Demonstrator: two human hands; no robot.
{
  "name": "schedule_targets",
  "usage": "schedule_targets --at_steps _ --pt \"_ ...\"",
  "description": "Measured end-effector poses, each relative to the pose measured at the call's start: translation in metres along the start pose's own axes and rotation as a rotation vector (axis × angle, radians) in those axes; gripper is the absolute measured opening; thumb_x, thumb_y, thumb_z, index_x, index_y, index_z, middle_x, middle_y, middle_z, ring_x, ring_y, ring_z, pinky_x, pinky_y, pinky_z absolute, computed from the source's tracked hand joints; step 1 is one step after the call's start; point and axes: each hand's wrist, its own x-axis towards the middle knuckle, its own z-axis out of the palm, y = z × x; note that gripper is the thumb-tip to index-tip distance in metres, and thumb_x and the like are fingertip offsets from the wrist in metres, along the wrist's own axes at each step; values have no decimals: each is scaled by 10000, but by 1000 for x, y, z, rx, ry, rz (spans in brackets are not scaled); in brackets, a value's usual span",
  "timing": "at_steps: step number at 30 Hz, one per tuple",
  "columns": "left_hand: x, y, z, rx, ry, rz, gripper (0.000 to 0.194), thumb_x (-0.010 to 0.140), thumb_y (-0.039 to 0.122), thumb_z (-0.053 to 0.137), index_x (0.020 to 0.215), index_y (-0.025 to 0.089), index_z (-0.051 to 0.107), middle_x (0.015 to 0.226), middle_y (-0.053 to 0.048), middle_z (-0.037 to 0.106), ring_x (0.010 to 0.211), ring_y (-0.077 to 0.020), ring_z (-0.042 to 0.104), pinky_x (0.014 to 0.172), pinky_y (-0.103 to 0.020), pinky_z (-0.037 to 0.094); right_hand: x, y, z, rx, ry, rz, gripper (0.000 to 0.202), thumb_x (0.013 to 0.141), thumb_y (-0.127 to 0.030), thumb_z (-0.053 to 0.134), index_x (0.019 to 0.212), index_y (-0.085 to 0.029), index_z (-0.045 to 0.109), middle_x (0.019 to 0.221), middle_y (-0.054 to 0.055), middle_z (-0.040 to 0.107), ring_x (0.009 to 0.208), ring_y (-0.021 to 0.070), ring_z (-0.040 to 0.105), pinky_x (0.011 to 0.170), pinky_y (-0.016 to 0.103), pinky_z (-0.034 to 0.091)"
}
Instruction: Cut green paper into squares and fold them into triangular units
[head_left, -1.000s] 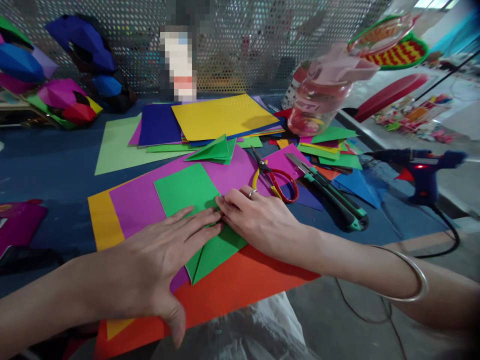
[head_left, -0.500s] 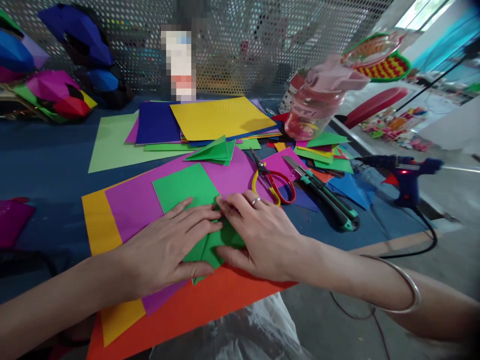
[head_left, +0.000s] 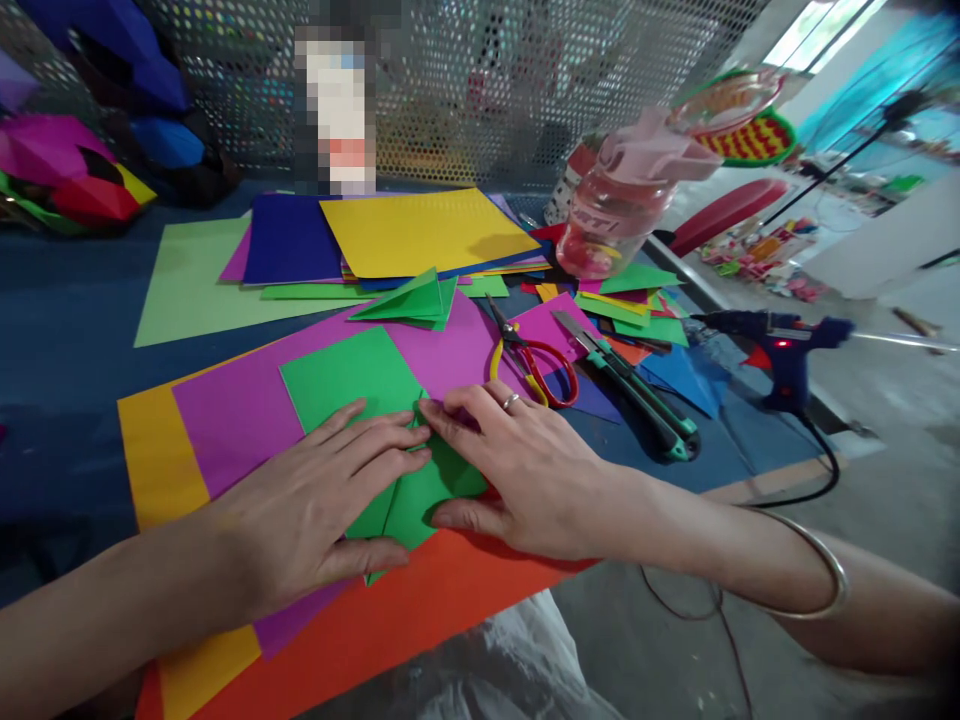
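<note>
A green paper sheet (head_left: 352, 365) with a folded flap lies on purple and orange sheets before me. My left hand (head_left: 341, 490) rests flat on it, fingers stretched out and thumb near the lower corner. My right hand (head_left: 510, 465), wearing a ring, presses the folded right part. Its index fingertip touches the fold near the left fingertips, and its thumb is spread apart. The palm hides part of the flap. Just beyond the right hand lie red-and-yellow-handled scissors (head_left: 529, 355) and a green-and-black utility knife (head_left: 637, 390). A folded green paper piece (head_left: 412, 300) sits behind the sheet.
A yellow sheet (head_left: 427, 235) tops a paper stack at the back. A pink-lidded bottle (head_left: 615, 205) stands right of it, near paper scraps (head_left: 637, 300). A glue gun (head_left: 787, 345) with a lit red light sits at the right edge. Faceted paper shapes (head_left: 82, 175) are back left.
The view has shifted slightly, so most things appear further left. The fingers of both hands are a little lower along the green paper's fold, and more of the crease shows between them.
</note>
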Motion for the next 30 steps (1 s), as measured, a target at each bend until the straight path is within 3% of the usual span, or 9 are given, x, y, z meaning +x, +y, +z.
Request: schedule_targets --at_steps 10,17,19,21,24,30 --pt "-3 0 -1 13 5 28 568 1004 533 582 1472 238 454 1509 -73 552 1475 -244 419 1295 -459 142 -6 14 -1 91 -28 -90 674 970 -292 585 1587 -136 363 1438 177 487 1196 350 489 920 577 555" --pt "-4 -2 3 32 -12 5 619 994 569 580 1500 248 424 1535 -75 524 1494 -255 390 1295 -483 126 -8 13 -2 59 -26 -100 635 971 -240 572 1572 -136 395 1435 177 491 1199 344 483 928 552 548" --pt "-3 -3 3 27 -9 12 626 991 584 574 1497 245 429 1527 -83 530 1487 -266 401 1288 -503 152 -8 7 -1 61 -18 -61 614 994 -282 551 1571 -138 396 1435 174 497 1219 350 473 942 558 536" --pt "-2 -3 3 19 1 14 622 994 595 561 1490 242 436 1520 -91 535 1481 -272 409 1281 -516 172 -8 -3 3 78 33 -1 641 1005 -431 553 1549 -119 421 1426 177 507 1234 355 465 977 568 511" --pt "-1 -2 0 13 -1 15 615 1001 593 551 1493 245 426 1531 -98 519 1477 -267 416 1274 -520 198 -5 -21 9 117 114 120 807 907 -680 604 1453 -94 515 1399 174 529 1233 359 469 1048 580 447" --pt "-2 -2 -2 8 -25 16 684 972 644 564 1508 252 401 1535 -101 516 1455 -275 448 1264 -528 231 0 -38 14 137 128 229 834 837 -734 649 1389 -116 552 1402 168 540 1241 374 476 1076 623 365"
